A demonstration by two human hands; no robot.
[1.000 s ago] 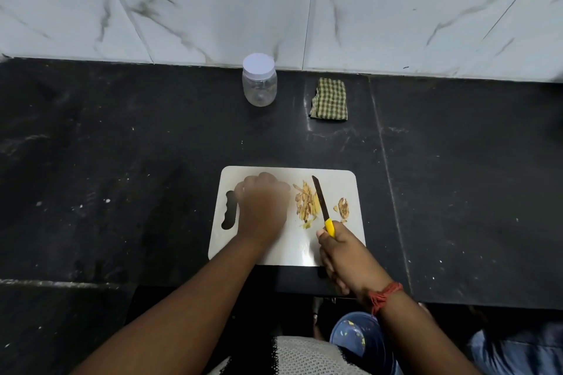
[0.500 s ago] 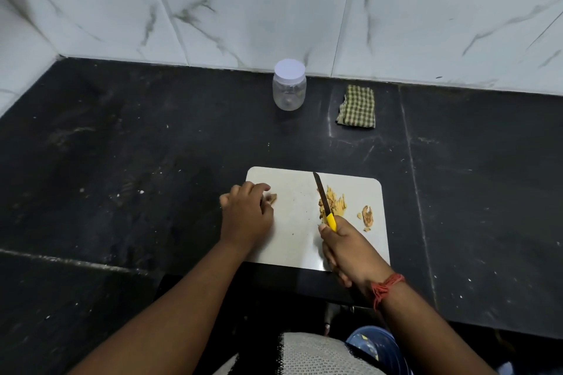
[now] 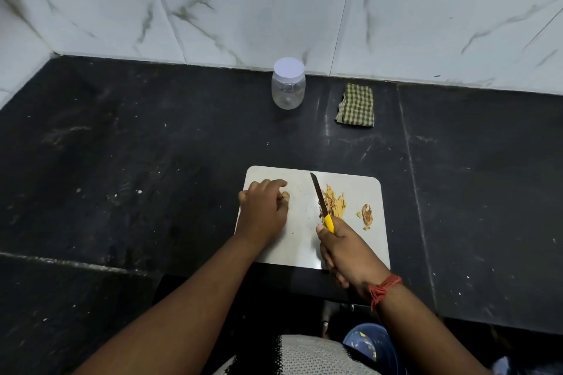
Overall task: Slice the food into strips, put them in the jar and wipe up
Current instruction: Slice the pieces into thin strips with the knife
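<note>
Gripping knife [image 3: 320, 201] | right hand [image 3: 345, 250] | blade tip pointing away

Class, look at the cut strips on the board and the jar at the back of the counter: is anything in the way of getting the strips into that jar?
Yes. The jar has its white lid on, closing the mouth. The dark counter between the strips and the jar shows nothing standing.
</note>
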